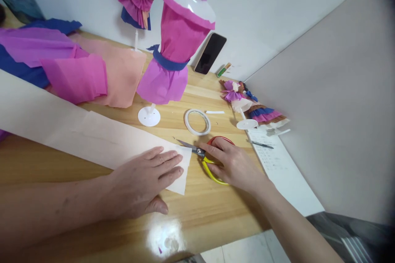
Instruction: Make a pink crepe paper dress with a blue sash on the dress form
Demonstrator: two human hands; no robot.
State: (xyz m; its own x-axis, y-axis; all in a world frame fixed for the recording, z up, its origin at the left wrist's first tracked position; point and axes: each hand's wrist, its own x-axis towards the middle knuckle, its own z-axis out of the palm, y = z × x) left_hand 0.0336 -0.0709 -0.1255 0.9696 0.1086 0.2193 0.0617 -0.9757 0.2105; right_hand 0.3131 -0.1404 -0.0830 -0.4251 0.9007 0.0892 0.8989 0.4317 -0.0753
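A long strip of pale paper (101,135) lies slantwise across the wooden table. My left hand (145,176) rests flat on its right end, fingers stretched out. My right hand (231,160) grips a pair of scissors (200,151) by the red and yellow handles. The blades point left and touch or lie over the strip's upper right corner; whether they are parted is hard to tell. Just above the scissors sits a roll of tape (186,122). Behind it stands a small dress form (188,28) in pink and purple crepe paper with a blue waistband.
Folded crepe paper (77,78) in several colours covers the left back. A phone (210,53) leans on the wall beside a small green tube (224,70). At right are paper-dressed figures (265,113), a written sheet (286,176) and a pen (262,144).
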